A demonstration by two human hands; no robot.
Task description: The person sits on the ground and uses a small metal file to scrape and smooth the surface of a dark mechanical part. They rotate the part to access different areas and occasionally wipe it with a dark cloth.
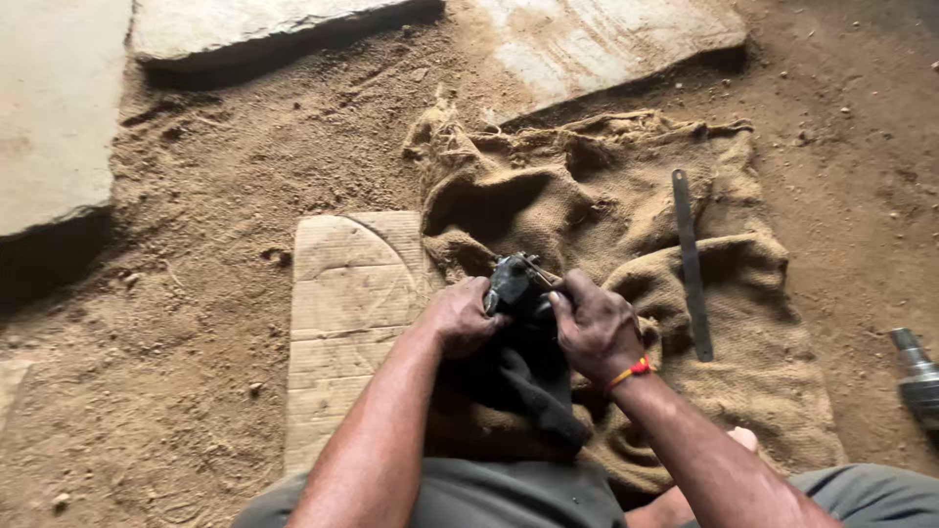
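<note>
Two hands on one dark metal part above a burlap sack

From my remote view I count two hands, one dark metal part point(515, 284), one black cloth point(523, 376), one burlap sack point(626, 196), one flat metal strip point(691, 264), one wooden board point(347, 313), three pale stone slabs and one metal cylinder point(917, 376) at the right edge. Both forearms run up from the bottom of the frame and converge at the centre. The left hand point(462, 318) has its fingers curled together around the part's left side. The right hand point(597, 328), which wears an orange thread point(631, 372) at the wrist, bends its fingers inward and presses the thumb tip against the part's right side. The part sits between the two hands, gripped from both sides, with its upper end showing above the fingers. The black cloth hangs directly beneath it, over the sack. The strip lies on the sack, well to the right of the right hand. The board lies on the sandy ground point(196, 342), just left of the left hand
</note>
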